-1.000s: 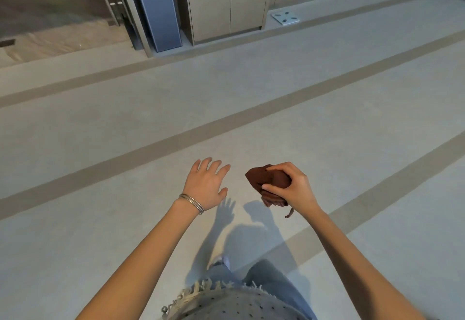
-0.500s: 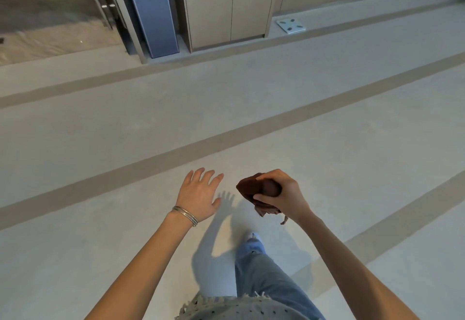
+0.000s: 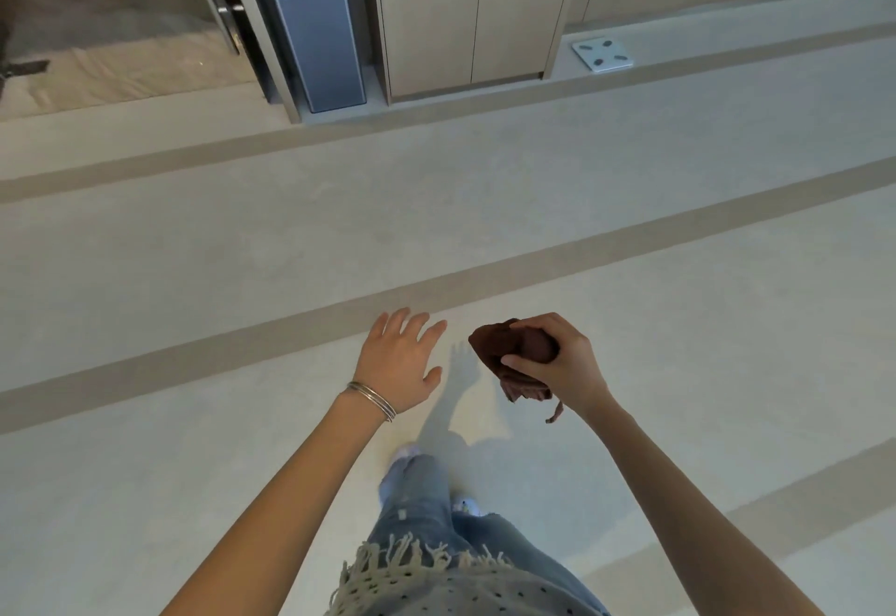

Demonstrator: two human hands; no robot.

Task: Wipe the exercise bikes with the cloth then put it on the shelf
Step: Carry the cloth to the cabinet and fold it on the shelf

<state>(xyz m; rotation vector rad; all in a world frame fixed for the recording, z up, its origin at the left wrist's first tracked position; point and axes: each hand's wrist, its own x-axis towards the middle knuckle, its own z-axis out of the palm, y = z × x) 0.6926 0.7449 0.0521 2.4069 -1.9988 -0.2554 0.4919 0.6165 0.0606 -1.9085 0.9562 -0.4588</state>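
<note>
A bunched dark brown cloth is gripped in my right hand, held out in front of my waist, with a corner dangling below the fist. My left hand hovers beside it, palm down, fingers spread and holding nothing; thin bangles circle its wrist. No exercise bike and no shelf appears in this view.
A pale floor with tan stripes stretches ahead. At the far wall stand a beige two-door cabinet, a grey machine left of it, and a glass door further left. A white bathroom scale lies on the floor at right.
I have walked forward, so the cabinet and grey machine sit closer and larger. My legs have stepped into view below. Both hands keep the same pose, the cloth still held.
</note>
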